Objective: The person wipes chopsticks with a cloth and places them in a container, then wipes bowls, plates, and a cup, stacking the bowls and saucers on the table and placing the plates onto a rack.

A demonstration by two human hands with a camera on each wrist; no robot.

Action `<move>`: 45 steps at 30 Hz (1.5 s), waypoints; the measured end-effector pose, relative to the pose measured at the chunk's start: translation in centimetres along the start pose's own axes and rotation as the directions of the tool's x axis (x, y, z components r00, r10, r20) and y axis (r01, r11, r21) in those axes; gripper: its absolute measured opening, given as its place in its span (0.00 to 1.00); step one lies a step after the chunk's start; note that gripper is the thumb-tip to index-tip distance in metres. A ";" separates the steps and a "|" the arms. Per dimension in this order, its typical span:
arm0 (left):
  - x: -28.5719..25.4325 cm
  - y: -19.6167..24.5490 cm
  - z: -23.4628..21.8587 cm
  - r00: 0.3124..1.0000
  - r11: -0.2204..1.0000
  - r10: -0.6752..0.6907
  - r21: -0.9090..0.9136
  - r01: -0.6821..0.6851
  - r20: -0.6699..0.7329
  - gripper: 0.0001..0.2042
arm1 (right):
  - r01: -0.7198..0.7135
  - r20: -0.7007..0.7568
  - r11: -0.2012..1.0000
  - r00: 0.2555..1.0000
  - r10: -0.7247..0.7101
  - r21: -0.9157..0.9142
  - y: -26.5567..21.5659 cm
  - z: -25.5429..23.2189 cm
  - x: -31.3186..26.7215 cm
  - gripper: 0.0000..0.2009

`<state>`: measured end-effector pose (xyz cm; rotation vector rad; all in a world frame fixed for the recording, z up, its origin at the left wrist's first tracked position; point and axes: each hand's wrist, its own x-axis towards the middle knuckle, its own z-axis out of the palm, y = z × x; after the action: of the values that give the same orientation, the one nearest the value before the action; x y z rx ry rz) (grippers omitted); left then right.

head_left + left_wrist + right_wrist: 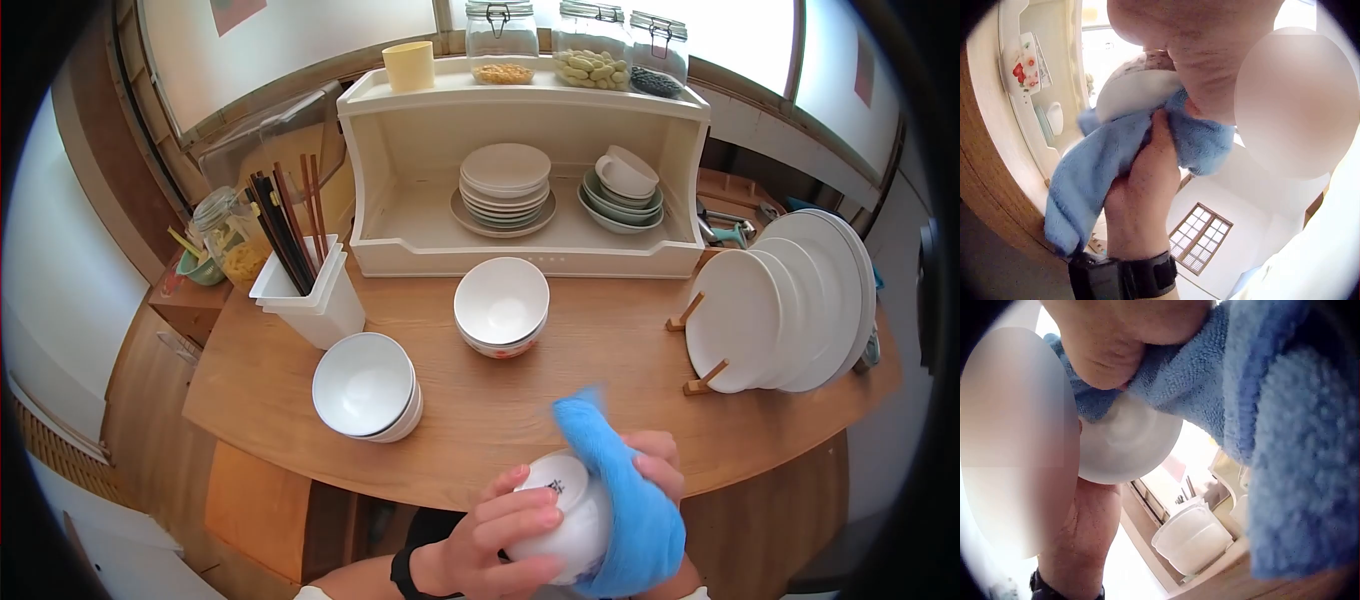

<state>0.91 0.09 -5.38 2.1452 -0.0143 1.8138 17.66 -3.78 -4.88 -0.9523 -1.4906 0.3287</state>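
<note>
At the table's front edge, my left hand (490, 545) holds a white bowl (590, 520) by its outer wall, fingers spread over its side. The bowl is tipped so that its base with a dark mark faces up toward the head camera. My right hand (658, 465) grips a fluffy blue cloth (635, 530) that wraps round the bowl's right side, one end sticking up past the rim. In the right wrist view the bowl's pale inside (1138, 444) shows under the cloth (1297, 456). Much of the right hand's fingers is hidden behind the cloth.
Two stacks of white bowls, a left one (365, 385) and a middle one (502, 300), stand on the wooden table (470, 420). Behind are a chopstick holder (325, 305) and a cream shelf (400, 200) with dishes. Plates (735, 320) stand in a rack at right.
</note>
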 end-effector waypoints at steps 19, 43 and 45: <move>1.8 1.5 -3.8 0.948 0.900 -0.292 0.371 0.227 0.129 0.20 | -0.464 0.311 0.874 0.818 0.484 -0.141 -1.6 -1.7 -1.7 0.26; 0.7 2.2 -2.3 0.313 0.112 -0.911 -0.566 0.817 0.270 0.17 | -0.293 0.390 0.955 0.886 0.250 0.054 -6.8 -0.3 4.9 0.27; -0.2 2.3 -2.7 0.328 0.119 -0.901 -0.565 0.816 0.283 0.18 | -0.134 0.413 0.976 0.890 0.194 -0.169 -6.7 -1.5 5.1 0.27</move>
<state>-2.19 -1.43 -4.68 1.0284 0.5072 0.9357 17.24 -4.77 3.58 -1.1722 -1.8543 0.5954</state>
